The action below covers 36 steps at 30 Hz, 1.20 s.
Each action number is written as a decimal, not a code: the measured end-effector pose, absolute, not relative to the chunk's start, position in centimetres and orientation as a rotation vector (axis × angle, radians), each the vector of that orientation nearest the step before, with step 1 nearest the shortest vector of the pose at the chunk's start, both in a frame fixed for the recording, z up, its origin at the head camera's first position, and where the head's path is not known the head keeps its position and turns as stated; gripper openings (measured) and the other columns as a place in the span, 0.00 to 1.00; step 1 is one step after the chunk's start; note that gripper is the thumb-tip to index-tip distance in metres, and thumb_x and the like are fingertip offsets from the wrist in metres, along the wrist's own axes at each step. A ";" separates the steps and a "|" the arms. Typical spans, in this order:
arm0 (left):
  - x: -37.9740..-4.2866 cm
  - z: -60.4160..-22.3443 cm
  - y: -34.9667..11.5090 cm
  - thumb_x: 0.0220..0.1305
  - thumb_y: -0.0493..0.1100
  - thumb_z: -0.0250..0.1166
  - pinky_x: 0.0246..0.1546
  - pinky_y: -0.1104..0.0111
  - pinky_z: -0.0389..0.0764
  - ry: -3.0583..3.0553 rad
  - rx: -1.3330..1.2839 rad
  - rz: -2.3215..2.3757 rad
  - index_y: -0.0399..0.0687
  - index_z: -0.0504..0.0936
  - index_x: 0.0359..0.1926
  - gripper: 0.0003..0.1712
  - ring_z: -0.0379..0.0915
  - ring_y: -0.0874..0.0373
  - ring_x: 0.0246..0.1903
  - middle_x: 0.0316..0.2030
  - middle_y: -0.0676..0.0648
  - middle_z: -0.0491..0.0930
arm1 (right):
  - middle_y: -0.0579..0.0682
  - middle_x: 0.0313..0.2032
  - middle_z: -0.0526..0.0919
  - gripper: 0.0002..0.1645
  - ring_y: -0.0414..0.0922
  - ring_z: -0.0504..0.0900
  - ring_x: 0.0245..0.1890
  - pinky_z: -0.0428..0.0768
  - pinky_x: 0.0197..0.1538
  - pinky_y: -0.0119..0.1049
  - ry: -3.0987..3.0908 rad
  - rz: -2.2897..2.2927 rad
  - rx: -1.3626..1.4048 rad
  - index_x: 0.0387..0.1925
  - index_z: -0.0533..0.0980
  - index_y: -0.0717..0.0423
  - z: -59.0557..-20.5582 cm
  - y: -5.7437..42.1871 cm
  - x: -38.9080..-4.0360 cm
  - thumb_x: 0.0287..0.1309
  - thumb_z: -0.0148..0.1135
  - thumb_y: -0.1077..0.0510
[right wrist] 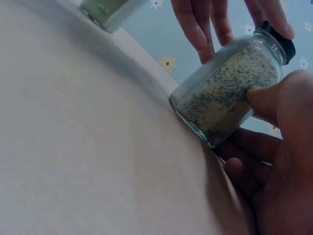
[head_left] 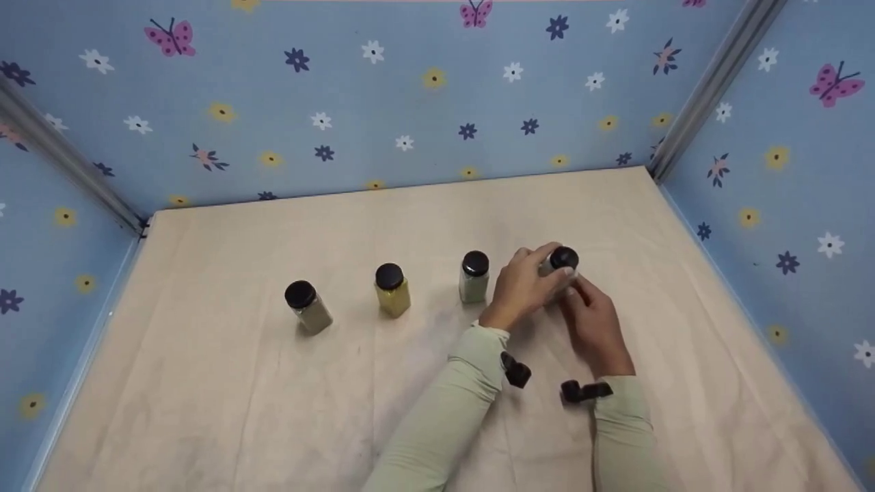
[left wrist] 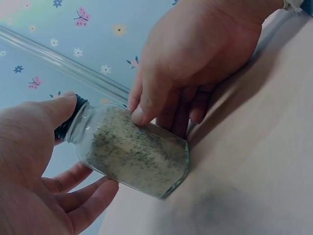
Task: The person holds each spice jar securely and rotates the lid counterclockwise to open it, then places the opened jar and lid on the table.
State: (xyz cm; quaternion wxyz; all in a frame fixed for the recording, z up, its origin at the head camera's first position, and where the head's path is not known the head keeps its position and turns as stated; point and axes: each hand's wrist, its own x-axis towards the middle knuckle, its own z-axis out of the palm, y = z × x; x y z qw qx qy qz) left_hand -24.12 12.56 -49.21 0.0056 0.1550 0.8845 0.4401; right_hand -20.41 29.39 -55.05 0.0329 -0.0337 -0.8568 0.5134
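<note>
Left fingers (left wrist: 98, 203) round jar (left wrist: 146, 164), dark flecks (left wrist: 115, 132) only in wrist views

I get a fairly bright, even head view. Both wrist feeds reach me dimmer and bluish, with soft shadows across the cloth (right wrist: 88, 161).

No words, brands or numbers could be read; only a faint pale marking (right wrist: 103, 9) showed low on the green-filled jar (right wrist: 115, 10) in the right wrist view, too blurred to make out
</note>
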 end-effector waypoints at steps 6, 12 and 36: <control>-24.1 -49.6 12.5 0.68 0.64 0.61 0.41 0.65 0.75 2.781 0.486 1.417 0.68 0.74 0.69 0.30 0.73 0.58 0.38 0.49 0.48 0.77 | 0.50 0.70 0.68 0.30 0.47 0.63 0.72 0.60 0.72 0.47 -2.629 1.569 -0.094 0.74 0.64 0.50 -55.1 29.3 -20.4 0.77 0.49 0.48; -24.0 -49.7 12.3 0.70 0.59 0.62 0.40 0.65 0.75 2.784 0.527 1.421 0.66 0.74 0.69 0.28 0.73 0.61 0.37 0.46 0.48 0.79 | 0.50 0.72 0.66 0.29 0.47 0.60 0.73 0.59 0.73 0.47 -2.615 1.638 -0.152 0.75 0.63 0.49 -54.9 29.1 -20.4 0.77 0.49 0.50; -24.5 -50.1 11.7 0.75 0.54 0.58 0.54 0.65 0.78 2.674 0.554 1.498 0.64 0.74 0.68 0.23 0.79 0.59 0.54 0.57 0.53 0.80 | 0.51 0.70 0.68 0.29 0.48 0.63 0.72 0.61 0.71 0.49 -2.626 1.577 -0.125 0.74 0.63 0.50 -55.0 29.1 -20.4 0.77 0.49 0.50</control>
